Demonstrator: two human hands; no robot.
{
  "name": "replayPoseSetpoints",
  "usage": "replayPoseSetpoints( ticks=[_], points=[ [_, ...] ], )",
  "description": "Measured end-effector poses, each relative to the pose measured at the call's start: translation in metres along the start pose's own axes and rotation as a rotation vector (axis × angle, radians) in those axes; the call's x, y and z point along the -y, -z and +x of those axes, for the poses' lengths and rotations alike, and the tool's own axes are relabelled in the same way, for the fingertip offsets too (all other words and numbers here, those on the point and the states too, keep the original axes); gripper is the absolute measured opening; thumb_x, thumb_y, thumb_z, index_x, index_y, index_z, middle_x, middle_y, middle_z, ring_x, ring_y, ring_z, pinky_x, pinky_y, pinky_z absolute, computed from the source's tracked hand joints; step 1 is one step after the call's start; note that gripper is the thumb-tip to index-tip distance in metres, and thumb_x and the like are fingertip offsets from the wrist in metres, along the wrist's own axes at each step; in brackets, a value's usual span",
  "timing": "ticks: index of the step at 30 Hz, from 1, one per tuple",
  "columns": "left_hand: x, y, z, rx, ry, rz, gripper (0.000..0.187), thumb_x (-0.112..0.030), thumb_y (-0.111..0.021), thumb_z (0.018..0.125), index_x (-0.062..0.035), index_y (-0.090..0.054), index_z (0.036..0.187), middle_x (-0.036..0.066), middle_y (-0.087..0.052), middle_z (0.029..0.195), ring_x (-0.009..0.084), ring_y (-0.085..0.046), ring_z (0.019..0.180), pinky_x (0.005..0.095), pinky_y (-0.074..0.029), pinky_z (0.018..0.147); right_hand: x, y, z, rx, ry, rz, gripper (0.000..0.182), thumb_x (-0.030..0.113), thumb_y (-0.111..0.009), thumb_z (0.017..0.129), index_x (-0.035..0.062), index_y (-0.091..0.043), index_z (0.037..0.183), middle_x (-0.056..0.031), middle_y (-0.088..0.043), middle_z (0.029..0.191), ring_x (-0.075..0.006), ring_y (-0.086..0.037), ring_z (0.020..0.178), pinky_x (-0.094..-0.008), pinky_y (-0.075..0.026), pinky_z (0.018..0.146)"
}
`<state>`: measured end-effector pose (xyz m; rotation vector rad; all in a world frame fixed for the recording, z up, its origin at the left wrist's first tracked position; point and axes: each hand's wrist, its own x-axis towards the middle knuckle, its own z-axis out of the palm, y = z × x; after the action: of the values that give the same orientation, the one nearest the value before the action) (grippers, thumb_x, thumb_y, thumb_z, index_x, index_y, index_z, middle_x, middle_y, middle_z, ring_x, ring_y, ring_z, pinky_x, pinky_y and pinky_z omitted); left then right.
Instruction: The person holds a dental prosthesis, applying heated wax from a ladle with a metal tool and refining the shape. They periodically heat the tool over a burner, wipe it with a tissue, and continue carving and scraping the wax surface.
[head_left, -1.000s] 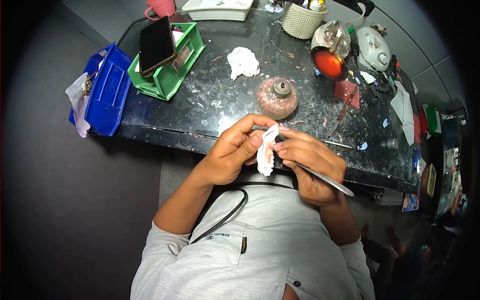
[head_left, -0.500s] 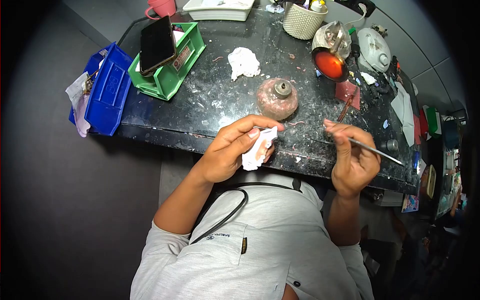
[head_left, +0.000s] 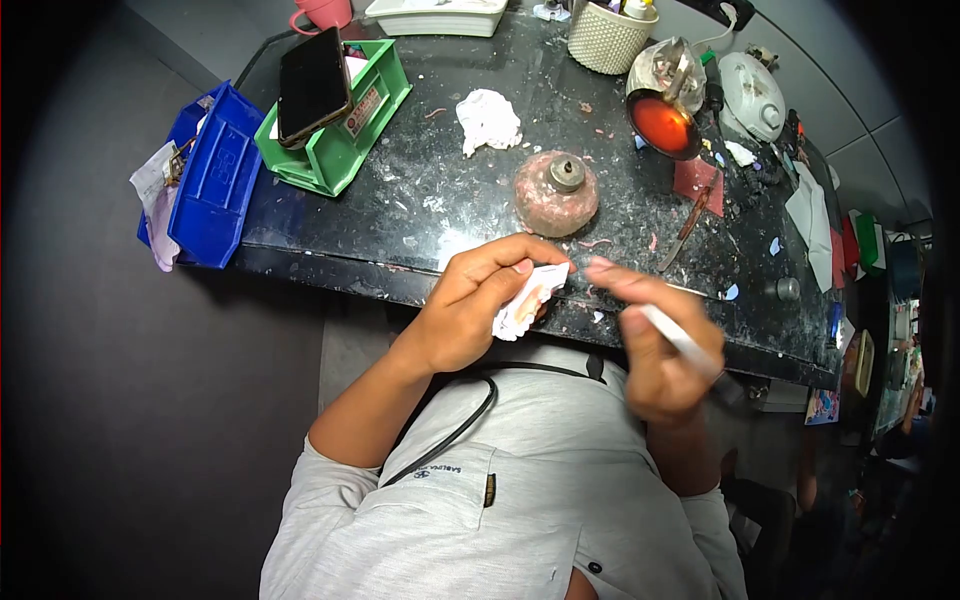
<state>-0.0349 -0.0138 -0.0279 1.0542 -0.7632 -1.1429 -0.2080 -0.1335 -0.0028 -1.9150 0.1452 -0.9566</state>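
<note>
My left hand (head_left: 465,305) is closed around a small white plaster dental cast (head_left: 517,318) with a pinkish patch on its face. My right hand (head_left: 668,350), blurred by motion, grips a thin metal hand tool (head_left: 676,338) whose ends are smeared. Its fingertips come close to the cast's right side, with a gap between. Just beyond my left hand stands a round glass spirit lamp (head_left: 556,205) with a metal wick cap; no flame shows. A knife with a brown handle (head_left: 694,222) lies to the right, partly on a pink wax sheet (head_left: 697,180).
A dark pan of glowing orange-red liquid (head_left: 662,126) sits at the back right. Crumpled white material (head_left: 489,121) lies behind the lamp. A phone (head_left: 314,88) rests on a green bin (head_left: 375,110), beside a blue bin (head_left: 217,180). Scraps dot the black table (head_left: 400,240).
My right hand has swept left toward the cast with the tool, uncovering the knife's blade. The cast has shifted slightly right and tilted in my left hand.
</note>
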Motion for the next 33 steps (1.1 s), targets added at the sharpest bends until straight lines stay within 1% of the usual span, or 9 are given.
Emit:
replayPoseSetpoints(
  ticks=[2, 6, 8, 17, 19, 25, 28, 31, 33],
  points=[
    [0.001, -0.001, 0.000, 0.002, 0.004, 0.016, 0.032, -0.010, -0.040, 0.097, 0.0068, -0.061, 0.114, 0.010, -0.066, 0.093, 0.0091, -0.059, 0.075, 0.0236, -0.048, 0.067, 0.011, -0.001, 0.010, 0.187, 0.121, -0.172, 0.016, 0.002, -0.062, 0.092, -0.0080, -0.065, 0.105, -0.0264, -0.068, 0.106, -0.0394, -0.067, 0.106, -0.0466, -0.051, 0.097],
    [-0.001, -0.003, 0.000, -0.023, -0.074, 0.104, 0.033, -0.013, -0.039, 0.097, 0.0065, -0.063, 0.111, 0.011, -0.067, 0.094, 0.0092, -0.060, 0.080, 0.0237, -0.047, 0.071, 0.003, -0.013, 0.006, 0.175, 0.188, -0.152, 0.017, 0.000, -0.068, 0.086, -0.0065, -0.069, 0.102, -0.0239, -0.069, 0.104, -0.0399, -0.067, 0.107, -0.0456, -0.052, 0.096],
    [0.000, -0.003, 0.000, -0.027, -0.063, 0.105, 0.034, -0.014, -0.039, 0.098, 0.0062, -0.063, 0.110, 0.011, -0.067, 0.095, 0.0094, -0.060, 0.082, 0.0240, -0.047, 0.072, 0.003, -0.017, 0.003, 0.105, 0.192, -0.216, 0.027, -0.008, -0.074, 0.074, -0.0042, -0.071, 0.100, -0.0187, -0.069, 0.102, -0.0355, -0.070, 0.102, -0.0394, -0.058, 0.088],
    [0.005, -0.003, 0.000, -0.062, -0.188, 0.122, 0.040, -0.022, -0.036, 0.103, 0.0069, -0.063, 0.106, 0.012, -0.068, 0.095, 0.0107, -0.061, 0.082, 0.0245, -0.048, 0.074, 0.003, -0.023, 0.002, 0.160, 0.273, -0.274, 0.023, -0.008, -0.074, 0.075, -0.0040, -0.071, 0.097, -0.0170, -0.069, 0.097, -0.0386, -0.069, 0.102, -0.0430, -0.059, 0.089],
    [0.006, -0.003, 0.001, -0.071, -0.227, 0.090, 0.038, -0.021, -0.037, 0.105, 0.0045, -0.065, 0.107, 0.006, -0.064, 0.085, 0.0067, -0.054, 0.073, 0.0228, -0.044, 0.066, 0.002, -0.022, 0.002, 0.190, 0.289, -0.265, 0.023, -0.009, -0.073, 0.075, -0.0040, -0.071, 0.097, -0.0168, -0.069, 0.097, -0.0389, -0.069, 0.102, -0.0437, -0.058, 0.089],
    [0.004, -0.002, 0.000, -0.061, -0.164, 0.052, 0.039, -0.022, -0.037, 0.106, 0.0044, -0.065, 0.107, 0.005, -0.064, 0.083, 0.0052, -0.052, 0.070, 0.0216, -0.042, 0.063, -0.004, -0.024, 0.003, 0.115, 0.270, -0.218, 0.021, -0.008, -0.071, 0.077, -0.0043, -0.071, 0.097, -0.0168, -0.070, 0.096, -0.0392, -0.069, 0.101, -0.0452, -0.058, 0.090],
    [0.005, 0.001, 0.001, -0.033, -0.172, 0.037, 0.039, -0.022, -0.036, 0.106, 0.0040, -0.065, 0.107, 0.005, -0.064, 0.083, 0.0050, -0.053, 0.070, 0.0216, -0.042, 0.062, 0.000, -0.022, 0.003, 0.209, 0.305, -0.226, 0.020, -0.008, -0.070, 0.078, -0.0053, -0.070, 0.098, -0.0175, -0.070, 0.096, -0.0381, -0.069, 0.099, -0.0461, -0.057, 0.092],
    [0.000, 0.000, 0.000, -0.031, -0.130, 0.030, 0.039, -0.023, -0.037, 0.106, 0.0035, -0.065, 0.108, 0.004, -0.064, 0.082, 0.0047, -0.053, 0.070, 0.0210, -0.042, 0.062, -0.007, -0.024, 0.004, 0.101, 0.262, -0.172, 0.017, -0.009, -0.070, 0.077, -0.0054, -0.070, 0.093, -0.0165, -0.070, 0.095, -0.0366, -0.069, 0.100, -0.0476, -0.056, 0.095],
    [0.002, -0.002, 0.001, -0.040, -0.142, 0.016, 0.039, -0.023, -0.037, 0.106, 0.0034, -0.065, 0.108, 0.004, -0.064, 0.082, 0.0047, -0.053, 0.069, 0.0207, -0.042, 0.062, -0.004, -0.024, 0.005, 0.129, 0.268, -0.171, 0.017, -0.009, -0.070, 0.077, -0.0054, -0.071, 0.093, -0.0164, -0.070, 0.095, -0.0365, -0.069, 0.099, -0.0479, -0.056, 0.095]
  ],
)
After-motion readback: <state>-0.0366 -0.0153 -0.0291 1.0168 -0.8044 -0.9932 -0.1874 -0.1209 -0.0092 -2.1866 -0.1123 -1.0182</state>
